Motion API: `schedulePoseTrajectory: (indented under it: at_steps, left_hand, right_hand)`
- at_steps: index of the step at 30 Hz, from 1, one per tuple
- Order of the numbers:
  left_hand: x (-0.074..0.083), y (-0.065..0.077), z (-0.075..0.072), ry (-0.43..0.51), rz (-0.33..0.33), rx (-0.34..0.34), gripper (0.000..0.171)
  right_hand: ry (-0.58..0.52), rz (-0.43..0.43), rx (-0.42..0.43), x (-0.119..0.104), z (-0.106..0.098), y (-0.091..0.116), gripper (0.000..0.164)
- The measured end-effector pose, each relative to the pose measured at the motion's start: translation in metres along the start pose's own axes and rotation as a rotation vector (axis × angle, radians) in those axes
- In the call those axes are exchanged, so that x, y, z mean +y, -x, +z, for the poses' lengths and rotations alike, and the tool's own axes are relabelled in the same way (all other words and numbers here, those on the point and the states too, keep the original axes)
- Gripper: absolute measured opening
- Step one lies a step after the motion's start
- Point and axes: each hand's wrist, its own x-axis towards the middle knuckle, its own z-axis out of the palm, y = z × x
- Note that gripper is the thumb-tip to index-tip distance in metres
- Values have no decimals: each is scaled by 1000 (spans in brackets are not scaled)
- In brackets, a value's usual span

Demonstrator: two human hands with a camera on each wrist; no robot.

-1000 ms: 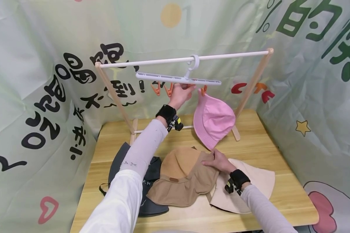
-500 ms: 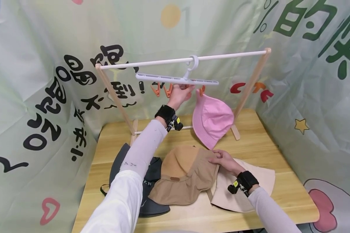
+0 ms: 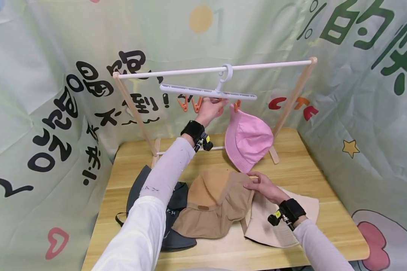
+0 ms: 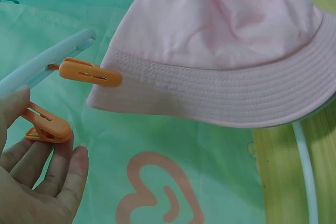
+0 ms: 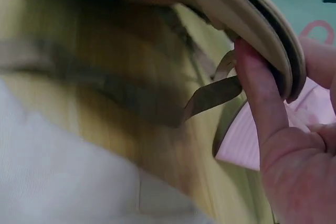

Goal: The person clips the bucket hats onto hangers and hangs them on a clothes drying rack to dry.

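In the left wrist view, my left hand (image 4: 39,182) pinches an orange clip (image 4: 50,124) between thumb and fingers. This clip sits under the pale hanger (image 3: 208,92), which hooks over the rack's rod. A second orange clip (image 4: 89,73) grips the brim of a pink bucket hat (image 3: 249,137), hanging right of that hand. Down at the table, my right hand (image 3: 266,188) pinches the right edge of a tan and brown hat (image 3: 213,210) with a neck flap. The right wrist view shows the folded brown edge (image 5: 262,30) between thumb and fingers, with a strap (image 5: 212,95) dangling under it.
A dark hat (image 3: 176,233) lies left of the brown one, partly under my left sleeve. To the right is a cream bucket hat (image 3: 281,226). The rack's wooden legs (image 3: 295,98) stand at the back of the table (image 3: 339,241). More orange clips (image 3: 183,103) hang leftward.
My right hand has shifted a little to the right along the brown hat's edge. The left hand stays at the clip under the hanger.
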Motion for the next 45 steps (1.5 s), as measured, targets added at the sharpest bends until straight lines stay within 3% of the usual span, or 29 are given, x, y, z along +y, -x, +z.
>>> schedulePoseTrajectory:
  at_steps: [5, 11, 19, 25, 34, 45]
  left_hand:
    - [8, 6, -2, -9, 9, -21, 17]
    - [17, 12, -3, -38, 47, -82, 14]
    - [3, -3, -3, 12, 1, -72, 14]
    - [-1, -5, -3, -35, -1, -69, 14]
    - [-1, -2, 1, -113, 46, -56, 20]
    - [-2, -1, 4, -89, 48, -109, 21]
  right_hand:
    - [24, -12, -8, -6, 4, 1, 41]
    - [179, -104, 76, -16, 9, 2, 29]
    - [336, -225, 194, -65, 26, 13, 22]
    - [455, -348, 363, -73, 22, 3, 20]
    - [513, -482, 567, -90, 11, -16, 20]
    - [434, -557, 641, -119, 13, -33, 18]
